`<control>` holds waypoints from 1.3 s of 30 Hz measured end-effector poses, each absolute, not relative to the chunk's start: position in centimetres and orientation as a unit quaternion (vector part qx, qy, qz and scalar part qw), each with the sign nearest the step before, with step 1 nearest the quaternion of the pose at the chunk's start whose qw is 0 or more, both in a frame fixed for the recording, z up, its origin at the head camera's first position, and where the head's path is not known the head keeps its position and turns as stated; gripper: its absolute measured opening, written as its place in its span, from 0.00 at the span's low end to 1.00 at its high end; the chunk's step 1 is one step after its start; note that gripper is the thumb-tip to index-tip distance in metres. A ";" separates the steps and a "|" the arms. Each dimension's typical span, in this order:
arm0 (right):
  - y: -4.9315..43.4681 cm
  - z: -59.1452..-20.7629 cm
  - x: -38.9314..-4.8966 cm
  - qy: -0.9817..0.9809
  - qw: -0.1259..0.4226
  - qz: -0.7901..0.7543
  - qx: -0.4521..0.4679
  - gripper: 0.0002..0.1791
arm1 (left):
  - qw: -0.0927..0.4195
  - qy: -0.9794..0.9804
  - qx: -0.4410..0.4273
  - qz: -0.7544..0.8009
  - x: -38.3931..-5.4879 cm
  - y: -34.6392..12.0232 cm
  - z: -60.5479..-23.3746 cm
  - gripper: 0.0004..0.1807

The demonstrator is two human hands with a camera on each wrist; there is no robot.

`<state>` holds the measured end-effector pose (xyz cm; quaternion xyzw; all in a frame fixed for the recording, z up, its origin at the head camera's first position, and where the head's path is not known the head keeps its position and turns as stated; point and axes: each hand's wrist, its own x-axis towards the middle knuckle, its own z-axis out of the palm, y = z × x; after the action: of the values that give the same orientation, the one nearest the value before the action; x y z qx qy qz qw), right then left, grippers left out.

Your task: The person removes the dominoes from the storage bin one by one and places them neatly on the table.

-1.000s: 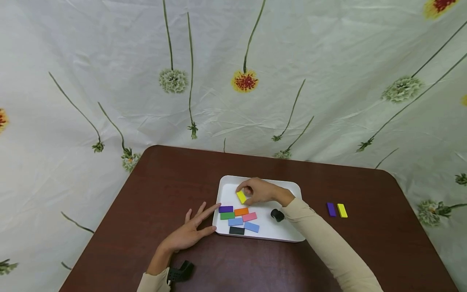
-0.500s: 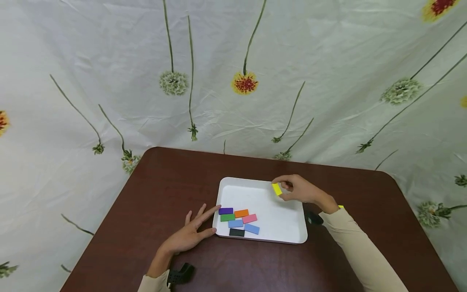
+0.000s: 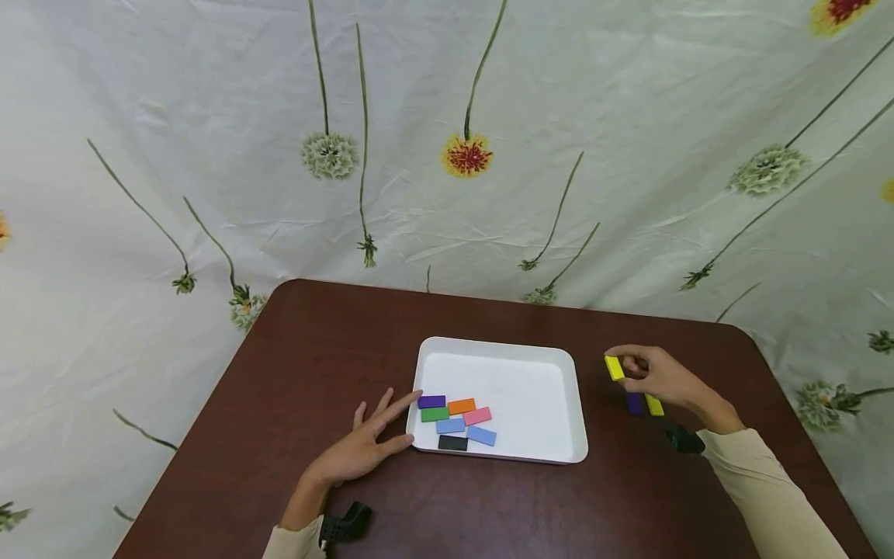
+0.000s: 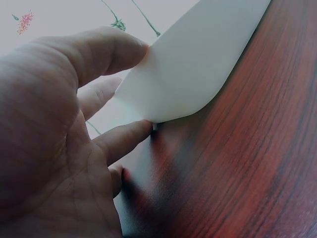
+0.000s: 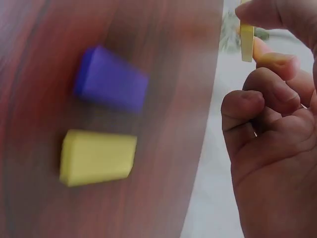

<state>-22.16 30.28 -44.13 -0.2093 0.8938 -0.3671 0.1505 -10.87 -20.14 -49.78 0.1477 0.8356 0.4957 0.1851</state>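
My right hand (image 3: 660,379) pinches a yellow block (image 3: 614,368) between thumb and fingers, to the right of the white tray (image 3: 517,404). In the right wrist view that held block (image 5: 246,42) shows edge-on at the thumb tip. Just below the hand lie a purple block (image 5: 111,79) and a second yellow block (image 5: 99,157) on the table. My left hand (image 3: 359,450) touches the tray's left edge with its fingers spread; in the left wrist view the fingertips (image 4: 141,128) rest at the tray's outer wall (image 4: 198,64).
In the tray's left half lie several flat blocks: purple (image 3: 431,401), green (image 3: 434,414), orange (image 3: 461,406), pink (image 3: 478,416), light blue (image 3: 450,425) and black (image 3: 452,442). The brown table (image 3: 349,334) ends at a flowered cloth (image 3: 405,155) behind.
My right hand has lifted the yellow block out of the tray and carried it rightward, past the tray's edge to near the two table blocks. My left hand has stayed at the tray.
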 end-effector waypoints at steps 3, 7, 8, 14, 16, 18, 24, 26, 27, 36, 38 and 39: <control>32.0 -44.5 -21.5 0.897 0.142 -0.367 -0.202 0.25 | 0.184 0.835 0.148 0.496 -10.9 -20.1 -49.7 0.36; 34.2 -45.3 -20.7 0.894 0.139 -0.379 -0.194 0.24 | 0.183 0.837 0.148 0.493 -10.9 -20.1 -49.7 0.36; 34.7 -45.5 -20.6 0.894 0.138 -0.382 -0.191 0.24 | 0.184 0.837 0.149 0.494 -10.9 -20.1 -49.7 0.36; 37.2 -46.4 -19.6 0.902 0.126 -0.372 -0.177 0.24 | 0.187 0.835 0.144 0.497 -10.8 -20.0 -49.7 0.36; 37.9 -46.7 -19.3 0.902 0.125 -0.372 -0.180 0.24 | 0.188 0.836 0.143 0.496 -10.8 -20.0 -49.7 0.36; 38.5 -47.1 -19.0 0.900 0.121 -0.375 -0.186 0.24 | 0.188 0.836 0.142 0.495 -10.8 -20.0 -49.7 0.36; 39.7 -48.4 -18.6 0.888 0.119 -0.397 -0.200 0.22 | 0.191 0.841 0.137 0.486 -10.9 -20.0 -49.8 0.37; 39.8 -48.6 -18.6 0.886 0.122 -0.400 -0.197 0.22 | 0.194 0.843 0.134 0.484 -10.9 -20.0 -49.9 0.37; 39.8 -48.7 -18.6 0.886 0.123 -0.404 -0.195 0.22 | 0.195 0.843 0.133 0.483 -10.9 -20.0 -49.9 0.37; 40.0 -48.9 -18.5 0.880 0.125 -0.415 -0.195 0.23 | 0.193 0.840 0.136 0.489 -10.8 -20.0 -49.7 0.36; 40.1 -48.9 -18.5 0.872 0.127 -0.427 -0.203 0.24 | 0.194 0.841 0.134 0.487 -10.9 -20.0 -49.8 0.37; 40.3 -49.0 -18.6 0.868 0.129 -0.433 -0.208 0.25 | 0.195 0.842 0.134 0.486 -11.0 -20.0 -49.8 0.37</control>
<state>-18.55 40.26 -48.97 -0.2078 0.8676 -0.4330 0.1290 -11.00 -19.97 -49.82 0.1339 0.8416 0.4856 0.1948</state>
